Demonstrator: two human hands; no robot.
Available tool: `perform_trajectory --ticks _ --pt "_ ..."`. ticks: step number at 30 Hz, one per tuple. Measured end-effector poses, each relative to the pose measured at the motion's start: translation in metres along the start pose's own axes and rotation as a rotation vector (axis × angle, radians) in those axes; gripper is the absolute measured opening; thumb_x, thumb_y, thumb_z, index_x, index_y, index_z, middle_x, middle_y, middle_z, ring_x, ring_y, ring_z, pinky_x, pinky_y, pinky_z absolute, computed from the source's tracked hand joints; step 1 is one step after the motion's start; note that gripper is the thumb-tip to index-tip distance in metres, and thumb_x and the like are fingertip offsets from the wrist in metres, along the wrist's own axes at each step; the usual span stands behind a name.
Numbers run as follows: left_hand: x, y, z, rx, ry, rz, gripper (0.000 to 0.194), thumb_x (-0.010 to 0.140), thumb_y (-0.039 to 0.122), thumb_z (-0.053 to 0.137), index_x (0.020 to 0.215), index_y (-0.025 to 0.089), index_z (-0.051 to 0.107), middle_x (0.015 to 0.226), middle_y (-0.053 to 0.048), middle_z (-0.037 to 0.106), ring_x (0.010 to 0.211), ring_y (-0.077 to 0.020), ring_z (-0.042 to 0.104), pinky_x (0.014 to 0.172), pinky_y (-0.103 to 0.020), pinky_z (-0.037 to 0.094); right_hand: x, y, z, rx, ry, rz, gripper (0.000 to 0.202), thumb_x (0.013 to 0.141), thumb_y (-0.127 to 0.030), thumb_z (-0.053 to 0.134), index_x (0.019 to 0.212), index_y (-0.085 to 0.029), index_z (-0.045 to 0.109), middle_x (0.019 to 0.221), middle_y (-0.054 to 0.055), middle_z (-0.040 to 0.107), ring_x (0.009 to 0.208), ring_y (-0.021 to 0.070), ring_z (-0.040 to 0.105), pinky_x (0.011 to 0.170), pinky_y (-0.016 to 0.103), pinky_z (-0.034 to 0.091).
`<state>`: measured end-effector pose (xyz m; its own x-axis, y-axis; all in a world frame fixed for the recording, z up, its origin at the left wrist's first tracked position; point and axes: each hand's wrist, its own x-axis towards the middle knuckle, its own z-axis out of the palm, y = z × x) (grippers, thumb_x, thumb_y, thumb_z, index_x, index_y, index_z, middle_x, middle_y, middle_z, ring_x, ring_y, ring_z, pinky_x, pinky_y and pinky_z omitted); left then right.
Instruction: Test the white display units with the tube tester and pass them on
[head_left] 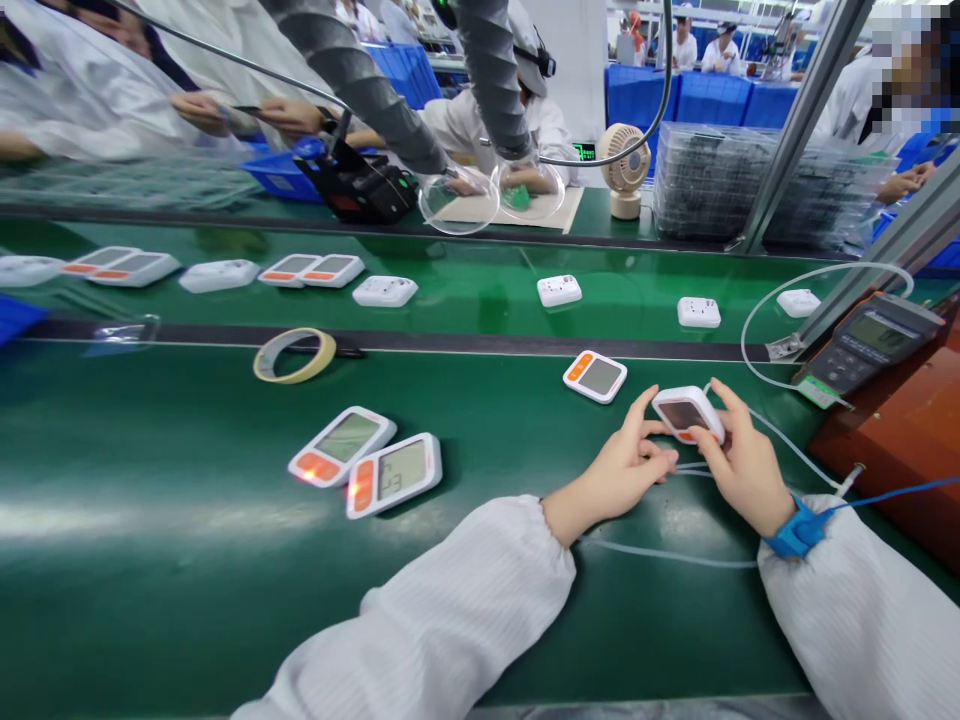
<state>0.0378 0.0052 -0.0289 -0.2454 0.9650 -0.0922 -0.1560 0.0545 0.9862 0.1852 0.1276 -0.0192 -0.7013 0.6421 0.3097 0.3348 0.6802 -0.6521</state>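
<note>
A white blood pressure monitor (688,414) with a grey screen and orange buttons is held tilted above the green bench. My right hand (746,465) grips its right end between thumb and fingers; a blue band circles that wrist. At the monitor's left edge are the fingers of my left hand (619,465), curved around that side. Clear tubing (780,435) runs behind my right hand; whether it joins the monitor is hidden. Another monitor (596,377) lies just left of the held one. Two more, a lit monitor (341,447) and an overlapping one (395,475), rest further left.
A pressure meter (866,340) leans on an orange-brown box (900,440) at right. Tape (294,356) lies near the bench's back rail. Several white units sit on the green belt (465,290) beyond. A metal post (795,130) rises at right. Co-workers work opposite.
</note>
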Motion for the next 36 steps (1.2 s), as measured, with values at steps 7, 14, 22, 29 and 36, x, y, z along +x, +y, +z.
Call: perform_trajectory --ticks 7,14,22,29,36 --pt "0.000 0.006 -0.001 0.195 -0.069 -0.039 0.045 0.086 0.026 0.060 0.130 0.018 0.055 0.105 -0.010 0.067 0.080 -0.0156 0.065 0.071 -0.030 0.052 0.014 0.024 -0.011 -0.303 0.209 0.004 0.041 0.100 -0.032 0.042 0.136 -0.015 0.053 0.126 0.017 0.064 0.110 0.0310 0.065 0.094 0.045 0.053" --pt "-0.005 0.017 -0.006 0.500 -0.118 0.078 0.028 0.092 0.035 0.054 0.108 0.017 0.069 0.089 -0.008 0.073 0.073 -0.0184 0.066 0.071 -0.032 0.053 0.017 0.031 -0.011 -0.415 0.203 0.051 0.056 0.091 -0.024 0.049 0.146 -0.013 0.042 0.136 0.022 0.047 0.097 0.0310 0.067 0.083 0.047 0.057" --pt "0.018 0.017 -0.079 1.237 0.374 0.233 0.060 0.086 0.037 0.063 0.142 0.021 0.049 0.157 -0.017 0.036 0.145 -0.0417 0.028 0.113 -0.066 0.025 0.000 0.001 0.003 -0.205 -0.330 -0.324 0.020 0.097 -0.030 0.056 0.110 -0.019 0.066 0.106 0.010 0.068 0.096 0.0247 0.065 0.087 0.041 0.055" --pt "0.018 0.015 -0.073 1.274 0.378 0.191 0.063 0.075 0.045 0.075 0.127 0.018 0.055 0.129 -0.017 0.054 0.118 -0.0368 0.054 0.097 -0.052 0.046 -0.007 -0.016 0.006 -0.157 -0.476 -0.368 0.006 0.095 -0.018 0.059 0.091 -0.019 0.063 0.094 0.007 0.066 0.088 0.0219 0.060 0.081 0.037 0.052" --pt "0.018 0.019 -0.057 0.717 0.306 0.224 0.065 0.068 0.049 0.080 0.117 0.018 0.052 0.109 -0.010 0.061 0.101 -0.0284 0.060 0.090 -0.044 0.049 -0.008 -0.016 0.005 -0.011 -0.348 -0.330 0.024 0.100 -0.016 0.044 0.115 -0.019 0.062 0.096 0.008 0.062 0.089 0.0206 0.062 0.083 0.038 0.055"
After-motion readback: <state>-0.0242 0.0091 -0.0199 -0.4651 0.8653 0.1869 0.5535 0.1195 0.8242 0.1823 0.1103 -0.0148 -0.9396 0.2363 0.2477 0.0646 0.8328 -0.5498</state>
